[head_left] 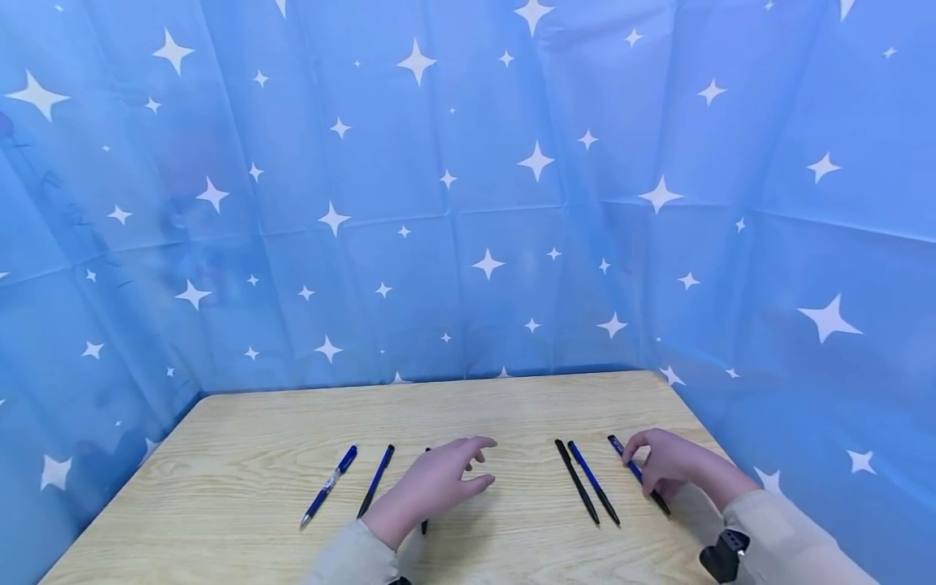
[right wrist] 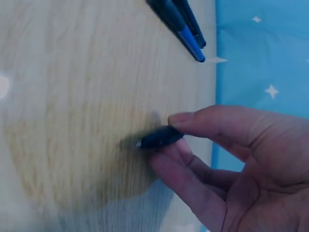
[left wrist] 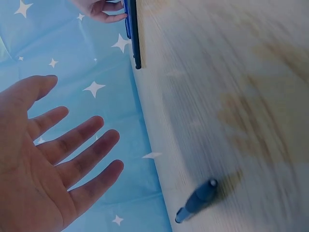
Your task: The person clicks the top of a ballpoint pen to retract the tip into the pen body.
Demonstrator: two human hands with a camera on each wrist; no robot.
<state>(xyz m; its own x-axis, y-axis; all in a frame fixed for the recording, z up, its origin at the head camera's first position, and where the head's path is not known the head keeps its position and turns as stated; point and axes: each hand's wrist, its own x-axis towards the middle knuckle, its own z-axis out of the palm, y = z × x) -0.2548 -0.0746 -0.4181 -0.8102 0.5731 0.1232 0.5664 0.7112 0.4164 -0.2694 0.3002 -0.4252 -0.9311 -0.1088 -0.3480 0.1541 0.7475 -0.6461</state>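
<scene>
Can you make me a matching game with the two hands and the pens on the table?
Things:
1. left hand
2. right hand
3. farthest-left pen
4. pair of pens between the hands

Places or states:
A. lying side by side, untouched
B. fingers spread, holding nothing, above a pen
C. alone near the table's left side
D. pinching the end of a pen

Pairs: 1-B, 2-D, 3-C, 4-A
</scene>
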